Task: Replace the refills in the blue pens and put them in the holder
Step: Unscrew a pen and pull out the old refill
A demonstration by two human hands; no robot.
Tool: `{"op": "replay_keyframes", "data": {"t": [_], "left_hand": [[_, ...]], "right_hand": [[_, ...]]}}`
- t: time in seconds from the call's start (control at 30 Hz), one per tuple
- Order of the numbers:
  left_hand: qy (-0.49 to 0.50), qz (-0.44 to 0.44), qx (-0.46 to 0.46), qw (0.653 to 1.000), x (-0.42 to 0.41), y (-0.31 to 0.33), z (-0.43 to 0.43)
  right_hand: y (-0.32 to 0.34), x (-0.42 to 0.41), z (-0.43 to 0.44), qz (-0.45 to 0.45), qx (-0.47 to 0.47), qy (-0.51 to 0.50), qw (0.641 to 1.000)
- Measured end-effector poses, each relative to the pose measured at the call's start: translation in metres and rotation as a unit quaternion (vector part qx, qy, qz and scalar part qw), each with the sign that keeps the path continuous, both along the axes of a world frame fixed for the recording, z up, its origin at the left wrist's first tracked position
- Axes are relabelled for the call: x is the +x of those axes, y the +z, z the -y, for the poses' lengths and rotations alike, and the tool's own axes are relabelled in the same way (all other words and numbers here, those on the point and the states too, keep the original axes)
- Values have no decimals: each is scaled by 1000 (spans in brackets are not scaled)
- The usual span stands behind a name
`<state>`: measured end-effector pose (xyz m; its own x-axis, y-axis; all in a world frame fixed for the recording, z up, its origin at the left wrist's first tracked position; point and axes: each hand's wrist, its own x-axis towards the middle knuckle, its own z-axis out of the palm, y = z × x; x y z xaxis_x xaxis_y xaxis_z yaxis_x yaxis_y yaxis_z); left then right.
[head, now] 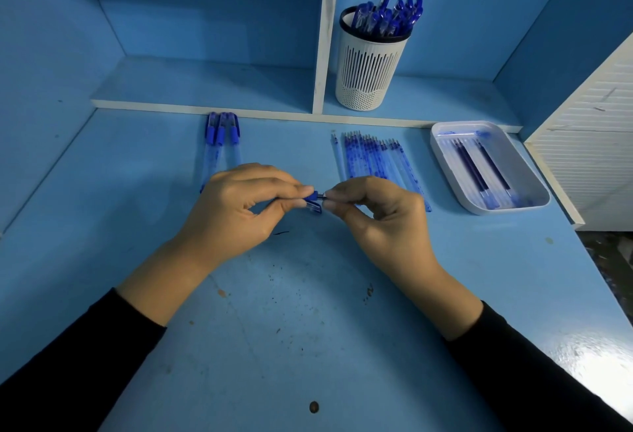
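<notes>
the left hand is curled round a blue pen, and just right of it the right hand pinches the pen's metal tip between thumb and forefinger. likely the nose is being unscrewed or tightened: hold the barrel still, turn only the tip, keep both in line. on the scuffed blue tabletop lie three pens at left, a row of refills, then a white tray; the holder stands on the shelf behind, already holding pens.

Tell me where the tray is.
In the head view, the tray lies at the right on the desk, just right of the loose refills.
</notes>
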<state>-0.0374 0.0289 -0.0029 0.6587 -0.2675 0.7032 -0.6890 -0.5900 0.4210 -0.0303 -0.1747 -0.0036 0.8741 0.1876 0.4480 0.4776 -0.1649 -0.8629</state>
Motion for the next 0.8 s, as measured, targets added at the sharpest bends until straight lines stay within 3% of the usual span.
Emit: {"op": "replay_keyframes", "data": {"t": [0.1,0.23,0.3,0.37,0.5,0.63,0.8], "left_hand": [[11,3,9,1000,0,-1,-4],[8,-93,-32,995,1,0,-9],[25,-131,-58,989,1,2,-13],[46,-160,-77,983,2,3,-19],[71,-201,-90,973,2,1,-28],[73,-224,-88,968,1,1,-28],[73,-231,-95,965,1,2,-29]], "right_hand": [[8,-2,-6,-146,77,25,986],[8,2,-7,-238,94,44,966],[3,4,-6,-214,28,18,976],[-3,5,-3,-126,-82,-21,988],[-9,6,-3,12,-202,-13,979],[-12,8,-10,38,-231,6,972],[-8,8,-11,31,-199,-7,980]]}}
